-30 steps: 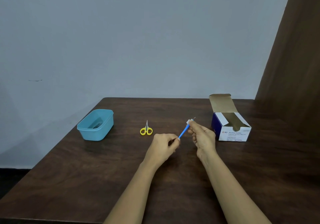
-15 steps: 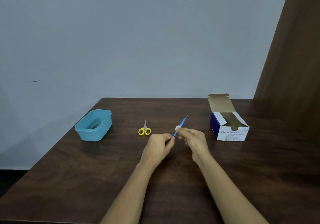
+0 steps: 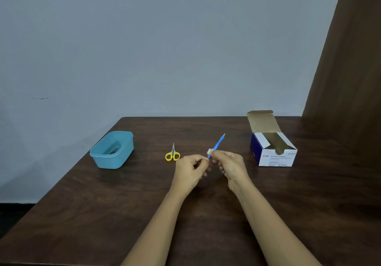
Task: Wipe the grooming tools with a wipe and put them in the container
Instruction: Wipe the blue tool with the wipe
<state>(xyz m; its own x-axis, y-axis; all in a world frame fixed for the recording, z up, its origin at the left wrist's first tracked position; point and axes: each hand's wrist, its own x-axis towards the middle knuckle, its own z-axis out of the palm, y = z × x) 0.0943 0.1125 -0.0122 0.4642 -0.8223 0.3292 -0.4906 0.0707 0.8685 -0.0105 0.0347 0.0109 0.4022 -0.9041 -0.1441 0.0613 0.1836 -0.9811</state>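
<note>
Two tools are out of the teal container (image 3: 111,161), which sits well left of the left grip (image 3: 189,170) with something dark inside; of these, the yellow-handled scissors (image 3: 172,155) lie on the worktop (image 3: 103,204) just left of that grip. The left grip pinches the near end of a thin blue tool (image 3: 217,143), and the right grip (image 3: 229,163) is curled round a small white wipe (image 3: 209,152) wrapped on its shaft, tip slanting away toward the open swab box (image 3: 274,158) at far right. Wiping this tool looks the step in hand; next, I judge, the wipe must slide on to the tip before the tool goes across to the container.
</note>
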